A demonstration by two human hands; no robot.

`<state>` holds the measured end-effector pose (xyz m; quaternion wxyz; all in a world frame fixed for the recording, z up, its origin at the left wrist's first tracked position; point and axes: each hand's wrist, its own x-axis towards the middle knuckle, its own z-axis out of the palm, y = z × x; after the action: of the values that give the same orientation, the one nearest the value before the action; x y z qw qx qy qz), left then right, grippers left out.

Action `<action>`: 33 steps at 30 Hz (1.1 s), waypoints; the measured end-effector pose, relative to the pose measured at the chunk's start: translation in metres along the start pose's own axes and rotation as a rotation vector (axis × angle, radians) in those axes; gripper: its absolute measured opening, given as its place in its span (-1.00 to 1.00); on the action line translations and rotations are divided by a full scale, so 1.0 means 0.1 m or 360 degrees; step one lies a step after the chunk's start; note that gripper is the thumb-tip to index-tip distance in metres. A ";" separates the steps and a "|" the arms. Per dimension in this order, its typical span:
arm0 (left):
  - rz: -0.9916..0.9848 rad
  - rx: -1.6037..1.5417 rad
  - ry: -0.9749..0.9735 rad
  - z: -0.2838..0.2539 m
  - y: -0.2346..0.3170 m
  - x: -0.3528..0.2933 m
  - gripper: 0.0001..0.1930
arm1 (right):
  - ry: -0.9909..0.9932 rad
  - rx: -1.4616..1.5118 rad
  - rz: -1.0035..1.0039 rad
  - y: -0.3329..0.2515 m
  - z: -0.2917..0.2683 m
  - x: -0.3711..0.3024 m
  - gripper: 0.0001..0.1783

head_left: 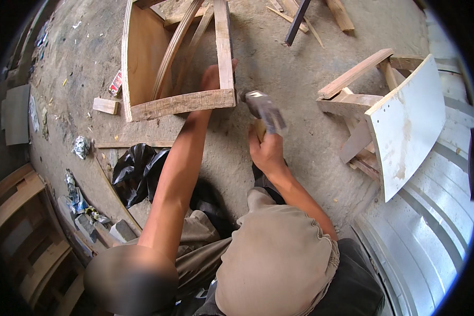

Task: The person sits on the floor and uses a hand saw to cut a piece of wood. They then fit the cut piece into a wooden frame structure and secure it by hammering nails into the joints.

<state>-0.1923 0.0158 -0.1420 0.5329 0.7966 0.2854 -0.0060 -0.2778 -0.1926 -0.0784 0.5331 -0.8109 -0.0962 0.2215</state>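
A wooden frame (184, 103), built of rough bars and a curved plywood side (142, 58), stands on the floor in front of me. My left hand (211, 78) reaches beneath its near bar and wraps round the right-hand bar (224, 42); part of the hand is hidden by the wood. In my right hand (268, 150) is a hammer (266, 113), gripped by its short visible handle. The hammer's head is smeared by motion and sits just right of the frame's near right corner, apart from it.
To the right stands another wooden piece with a curved white panel (405, 126), beside corrugated metal sheeting (426, 210). A wood block (105, 106), a black plastic bag (134, 171) and scraps lie left. Slatted wood (23, 200) is at lower left; loose sticks (339, 15) lie far off.
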 end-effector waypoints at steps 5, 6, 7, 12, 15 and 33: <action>0.0056 -0.0150 -0.0070 0.02 0.12 -0.10 -0.44 | 0.0538 -0.0050 -0.0839 0.20 0.13 0.02 -0.73; 0.0057 -0.0107 -0.0063 0.03 0.14 -0.08 -0.45 | 0.0373 -0.0085 -0.0572 0.23 0.15 0.00 -0.73; 0.0048 -0.0061 -0.0049 0.02 0.13 -0.07 -0.45 | 0.0202 -0.0115 -0.0312 0.21 0.17 -0.04 -0.74; -0.0079 -0.0040 -0.0088 -0.02 0.16 -0.08 -0.43 | 0.0360 0.0102 -0.0534 0.14 0.16 -0.09 -0.74; -0.0068 -0.0103 -0.0094 0.00 0.16 -0.09 -0.45 | 0.0222 0.0073 -0.0408 0.18 0.15 -0.04 -0.65; 0.0033 0.0192 0.0065 0.12 -0.35 0.19 -0.41 | 0.0180 0.1525 0.0672 0.19 0.21 0.05 -0.72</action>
<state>-0.1894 0.0238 -0.1827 0.4780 0.8301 0.2872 -0.0015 -0.2844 -0.1811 -0.1042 0.7922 -0.4886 0.2101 0.2992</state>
